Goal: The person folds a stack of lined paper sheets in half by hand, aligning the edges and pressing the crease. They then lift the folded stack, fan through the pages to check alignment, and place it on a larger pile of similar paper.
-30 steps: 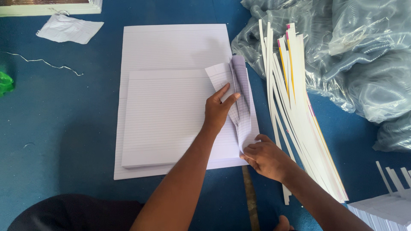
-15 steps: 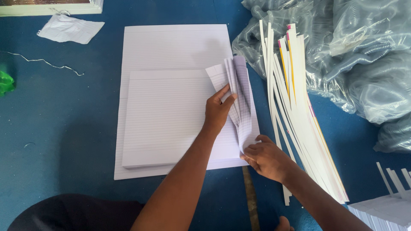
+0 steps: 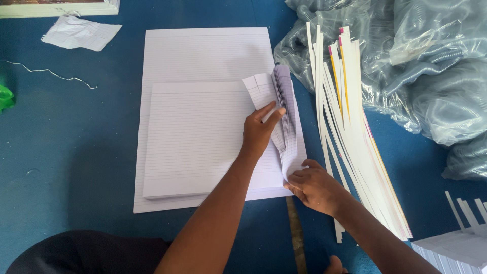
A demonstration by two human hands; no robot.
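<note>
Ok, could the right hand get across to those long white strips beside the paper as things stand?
Probably yes. The right hand pinches the lifted sheets at the ruled stack's corner, and the white strips lie just beside it with nothing between. It would have to let go of the sheets first.

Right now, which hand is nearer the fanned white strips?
Right. The right hand pinches the lifted pages' corner just beside the white strips; the left hand presses the ruled paper stack farther left.

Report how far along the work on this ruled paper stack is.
Done: ruled stack squared on the larger white sheet. In hand: left hand presses the stack while right hand lifts the fanned right-edge pages. Left: white strips lie untouched beside.
</note>
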